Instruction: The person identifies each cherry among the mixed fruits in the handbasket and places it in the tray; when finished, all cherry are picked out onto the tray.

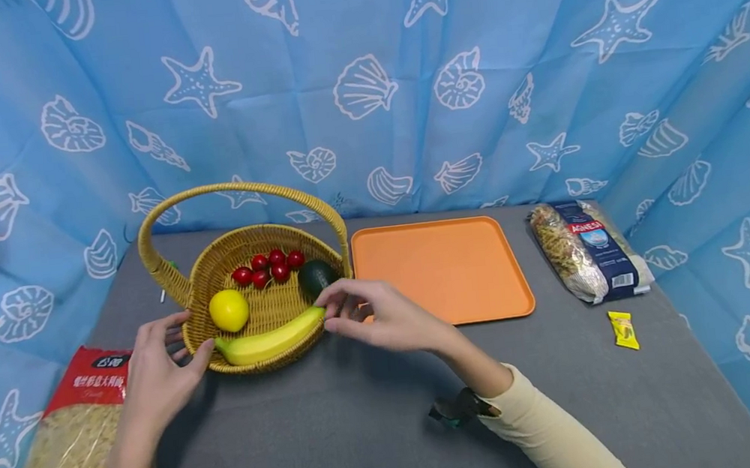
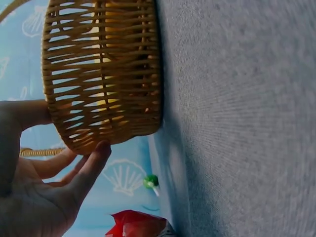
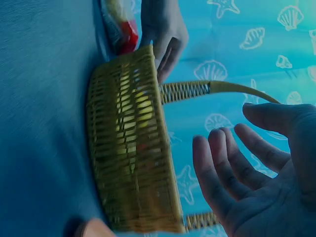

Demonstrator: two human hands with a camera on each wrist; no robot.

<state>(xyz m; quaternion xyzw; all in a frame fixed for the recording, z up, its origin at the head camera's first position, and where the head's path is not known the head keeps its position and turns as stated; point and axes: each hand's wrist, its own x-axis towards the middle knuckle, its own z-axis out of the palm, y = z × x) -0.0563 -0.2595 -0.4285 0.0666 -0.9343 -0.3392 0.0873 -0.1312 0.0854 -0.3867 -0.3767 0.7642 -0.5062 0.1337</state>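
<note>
A woven basket (image 1: pixel 266 305) with a tall arched handle stands at the back left of the table. Inside it lie a banana (image 1: pixel 270 344) along the front, a round yellow fruit (image 1: pixel 229 310), several red cherry-like fruits (image 1: pixel 279 272) and a dark green avocado-like fruit (image 1: pixel 317 278). My left hand (image 1: pixel 161 375) grips the basket's left side, its thumb at the rim and fingertips against the outer weave (image 2: pixel 101 79). My right hand (image 1: pixel 386 316) hovers by the right rim, near the banana's tip. In the right wrist view its fingers (image 3: pixel 207 168) are apart, holding nothing.
An orange tray (image 1: pixel 440 273) lies right of the basket. Further right are a pasta bag (image 1: pixel 590 251) and a small yellow packet (image 1: pixel 623 330). A red pasta bag (image 1: pixel 70 444) lies at the left edge. A blue shell-print curtain (image 1: pixel 366 144) hangs behind the table.
</note>
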